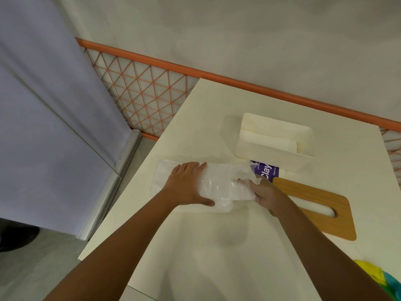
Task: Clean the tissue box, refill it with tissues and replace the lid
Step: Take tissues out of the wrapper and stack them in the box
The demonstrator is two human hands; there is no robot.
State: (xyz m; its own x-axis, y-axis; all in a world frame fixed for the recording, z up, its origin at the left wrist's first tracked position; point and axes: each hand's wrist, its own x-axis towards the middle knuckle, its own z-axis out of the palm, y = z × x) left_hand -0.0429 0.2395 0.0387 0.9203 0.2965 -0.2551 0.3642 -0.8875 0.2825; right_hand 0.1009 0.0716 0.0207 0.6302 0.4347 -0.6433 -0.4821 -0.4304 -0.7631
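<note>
A white stack of tissues [165, 177] lies on the cream table [217, 246], partly inside a clear plastic wrapper [225, 185] with a purple label [265, 171]. My left hand [186, 185] grips the tissue stack across its middle, thumb on the near side. My right hand [263, 195] holds the wrapper's right part, its fingertips under the plastic. Behind them stands the open white tissue box [258, 153], with some white tissue inside. The wooden lid [321, 203] with its slot lies flat to the right, just beyond my right hand.
An orange rail and lattice fence [143, 90] run behind the table along the wall. A pale purple panel [43, 127] stands at the left, beyond the table's left edge. Something yellow and teal [382, 276] shows at the lower right corner.
</note>
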